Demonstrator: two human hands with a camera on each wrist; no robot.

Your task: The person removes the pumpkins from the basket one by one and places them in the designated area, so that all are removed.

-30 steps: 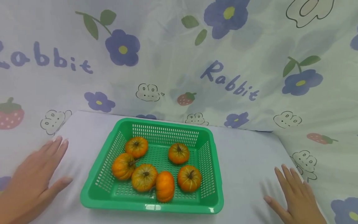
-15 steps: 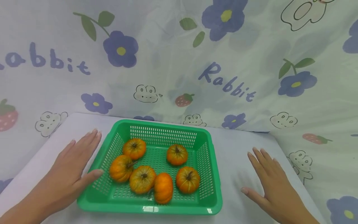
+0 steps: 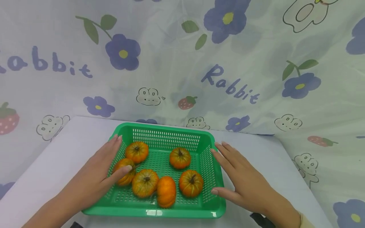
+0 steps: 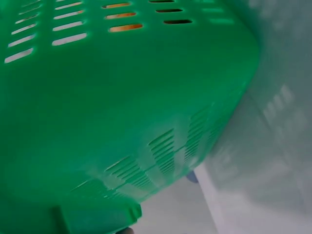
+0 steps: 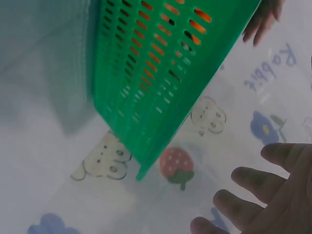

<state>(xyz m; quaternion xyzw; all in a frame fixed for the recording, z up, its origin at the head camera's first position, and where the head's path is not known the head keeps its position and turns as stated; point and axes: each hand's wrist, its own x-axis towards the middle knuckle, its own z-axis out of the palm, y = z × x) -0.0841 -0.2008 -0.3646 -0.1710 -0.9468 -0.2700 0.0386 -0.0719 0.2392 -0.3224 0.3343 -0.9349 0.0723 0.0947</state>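
A green plastic basket (image 3: 159, 212) with slotted walls stands on the white table, holding several small orange pumpkins (image 3: 145, 183). My left hand (image 3: 92, 177) extends over the basket's left rim, its fingers straight and its thumb overlapping the leftmost pumpkin (image 3: 125, 181) in the head view. At the opposite side, my right hand (image 3: 246, 180) has its fingertips right at the right rim, thumb apart from the fingers. The left wrist view is mostly filled by the basket's outer wall (image 4: 122, 92). Spread fingers (image 5: 258, 183) of the right hand show beside the basket (image 5: 146, 92) in the right wrist view.
White tabletop (image 3: 256, 155) extends to both sides of the basket. Behind it hangs a pale cloth (image 3: 165, 57) printed with flowers, rabbits and strawberries, meeting the table's back edge.
Both hands have moved inward from the sides to the basket's left and right rims. The basket and pumpkins stay in place; the head view has shifted slightly.
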